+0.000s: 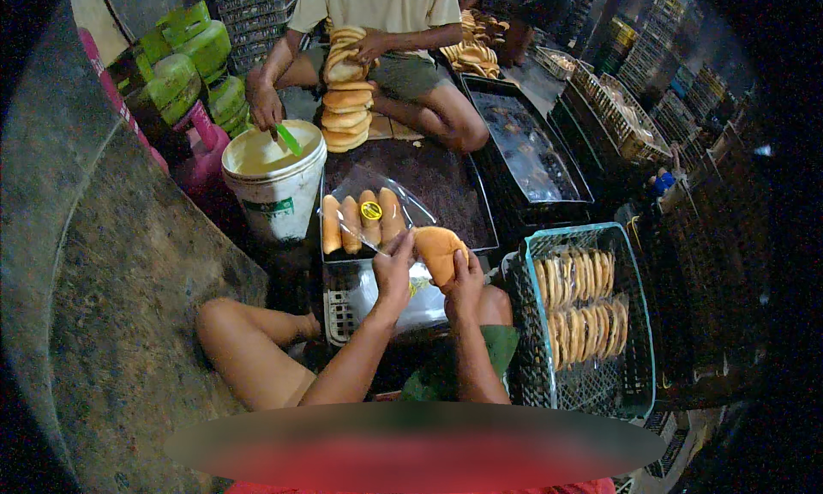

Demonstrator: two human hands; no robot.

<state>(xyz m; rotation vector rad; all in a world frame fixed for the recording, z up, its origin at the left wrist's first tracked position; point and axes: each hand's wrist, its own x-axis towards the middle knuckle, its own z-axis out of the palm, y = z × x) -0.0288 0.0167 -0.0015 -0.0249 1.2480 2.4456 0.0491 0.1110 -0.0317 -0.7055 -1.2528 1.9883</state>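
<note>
My left hand [392, 275] pinches the edge of a clear plastic bag [420, 219] beside a golden folded bun [437, 250]. My right hand [465, 284] grips that bun by its right side, thumb on top. Four long bread rolls [350, 224] with a round yellow label lie in the clear bag on a dark metal tray [454, 189]. Just below the tray, a stack of clear plastic bags [386, 314] rests on a light plastic crate [341, 318], partly covered by my arms.
A co-worker [381, 31] sits opposite by stacked buns [347, 117], hand on a green spatula over a white bucket [270, 202]. Right: bagged breads in a teal crate [579, 387], a long black tray [527, 142], crate stacks. Left: green and pink gas cylinders [189, 57]. Another person [540, 5] works behind.
</note>
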